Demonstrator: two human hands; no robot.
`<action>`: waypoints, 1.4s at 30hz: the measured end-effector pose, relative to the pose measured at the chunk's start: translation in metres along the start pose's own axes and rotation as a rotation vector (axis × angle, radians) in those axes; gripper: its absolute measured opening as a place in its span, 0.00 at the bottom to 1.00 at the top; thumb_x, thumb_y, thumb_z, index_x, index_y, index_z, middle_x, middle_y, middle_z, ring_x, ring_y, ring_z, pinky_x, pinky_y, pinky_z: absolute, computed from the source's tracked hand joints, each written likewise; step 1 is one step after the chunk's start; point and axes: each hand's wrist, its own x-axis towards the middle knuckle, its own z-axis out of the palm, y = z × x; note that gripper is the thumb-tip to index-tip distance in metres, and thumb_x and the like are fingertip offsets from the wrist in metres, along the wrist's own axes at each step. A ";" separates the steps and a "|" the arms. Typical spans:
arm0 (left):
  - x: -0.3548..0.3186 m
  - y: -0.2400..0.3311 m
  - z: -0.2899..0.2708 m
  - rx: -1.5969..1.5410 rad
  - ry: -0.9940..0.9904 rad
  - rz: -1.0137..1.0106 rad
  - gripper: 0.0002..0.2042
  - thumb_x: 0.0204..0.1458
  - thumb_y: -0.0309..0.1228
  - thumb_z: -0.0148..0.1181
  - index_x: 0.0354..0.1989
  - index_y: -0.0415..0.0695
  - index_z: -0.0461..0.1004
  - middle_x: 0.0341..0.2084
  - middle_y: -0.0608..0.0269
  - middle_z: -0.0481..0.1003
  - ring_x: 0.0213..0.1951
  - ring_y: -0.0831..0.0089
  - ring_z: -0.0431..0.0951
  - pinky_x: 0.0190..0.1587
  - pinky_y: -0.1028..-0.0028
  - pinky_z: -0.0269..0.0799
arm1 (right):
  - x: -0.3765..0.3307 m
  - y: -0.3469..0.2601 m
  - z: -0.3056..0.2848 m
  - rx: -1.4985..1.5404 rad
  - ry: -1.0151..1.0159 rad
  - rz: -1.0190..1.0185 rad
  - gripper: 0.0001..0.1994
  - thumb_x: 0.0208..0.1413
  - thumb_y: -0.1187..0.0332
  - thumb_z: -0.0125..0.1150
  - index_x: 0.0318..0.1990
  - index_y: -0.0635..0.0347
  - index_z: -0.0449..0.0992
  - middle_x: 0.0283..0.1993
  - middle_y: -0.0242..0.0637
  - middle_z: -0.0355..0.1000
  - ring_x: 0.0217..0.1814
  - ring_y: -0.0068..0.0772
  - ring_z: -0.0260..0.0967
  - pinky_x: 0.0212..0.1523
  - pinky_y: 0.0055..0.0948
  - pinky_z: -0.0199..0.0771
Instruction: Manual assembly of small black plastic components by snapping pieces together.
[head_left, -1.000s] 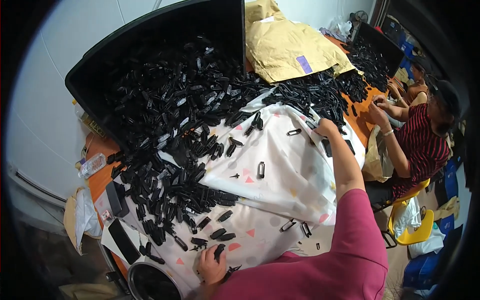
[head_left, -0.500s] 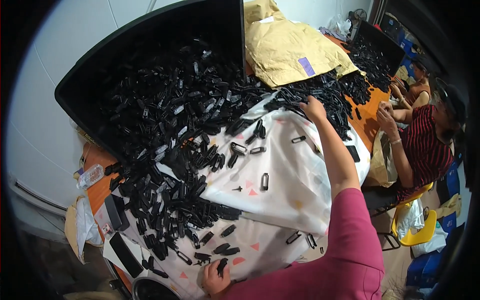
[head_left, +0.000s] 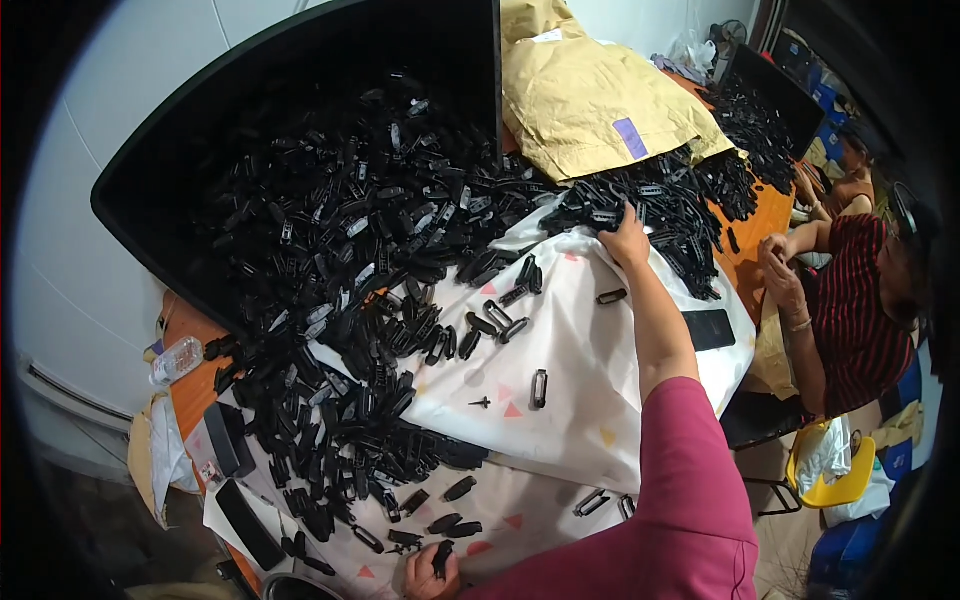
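Note:
My left hand (head_left: 432,572), low in the view, is closed around a small black plastic part (head_left: 441,557). Just beyond it, several similar black pieces (head_left: 448,522) lie loose on the patterned white cloth (head_left: 470,545). My right arm stretches far across the table. At its end my right hand (head_left: 626,242) touches the near edge of a heap of slender black plastic parts (head_left: 665,205), thumb and forefinger apart. Some of its fingers are hidden. A frame-shaped black piece (head_left: 540,388) and a tiny dark part (head_left: 481,402) lie on the raised cloth.
A large black bin (head_left: 130,165) spills black parts across the left side. A brown paper bag (head_left: 600,95) covers the far heap. Close by are a phone (head_left: 708,329), a plastic bottle (head_left: 178,361) and a dark box (head_left: 229,438). Another person (head_left: 850,300) works at the right.
My right hand has shifted slightly over the heap, its thumb and forefinger now spread. My left hand keeps its black part. The whole view has shifted a little, uncovering more of the phone.

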 end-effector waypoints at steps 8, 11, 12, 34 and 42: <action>-0.006 -0.006 0.007 -0.202 0.027 -0.081 0.14 0.33 0.33 0.64 0.32 0.45 0.74 0.26 0.56 0.71 0.29 0.58 0.72 0.33 0.66 0.70 | -0.023 0.006 -0.008 -0.178 0.057 -0.031 0.23 0.41 0.57 0.57 0.46 0.54 0.64 0.41 0.42 0.69 0.41 0.49 0.67 0.43 0.42 0.67; -0.007 -0.009 0.009 -0.209 0.030 -0.071 0.14 0.33 0.32 0.64 0.32 0.44 0.74 0.26 0.57 0.71 0.29 0.58 0.72 0.33 0.66 0.70 | -0.027 0.013 -0.010 -0.113 0.086 -0.004 0.21 0.41 0.57 0.56 0.44 0.54 0.65 0.41 0.43 0.70 0.42 0.48 0.67 0.42 0.41 0.67; -0.008 -0.009 0.009 -0.200 0.021 -0.077 0.14 0.33 0.33 0.64 0.32 0.44 0.73 0.26 0.57 0.71 0.30 0.57 0.72 0.33 0.65 0.70 | -0.027 0.015 -0.012 -0.115 0.085 -0.003 0.21 0.41 0.57 0.56 0.44 0.54 0.65 0.41 0.43 0.70 0.42 0.48 0.67 0.42 0.41 0.67; -0.004 -0.009 0.011 -0.066 0.112 0.052 0.11 0.42 0.39 0.61 0.34 0.50 0.76 0.30 0.58 0.74 0.35 0.58 0.73 0.39 0.64 0.69 | 0.018 -0.037 -0.023 -0.133 0.014 -0.310 0.18 0.41 0.58 0.60 0.42 0.52 0.74 0.44 0.40 0.71 0.45 0.42 0.68 0.42 0.37 0.68; -0.007 -0.007 0.007 -0.235 0.040 -0.024 0.11 0.45 0.37 0.60 0.35 0.45 0.75 0.31 0.54 0.73 0.34 0.54 0.72 0.39 0.64 0.68 | 0.068 -0.027 -0.019 -0.173 0.057 -0.007 0.11 0.45 0.66 0.48 0.34 0.57 0.75 0.38 0.45 0.72 0.42 0.47 0.70 0.39 0.39 0.71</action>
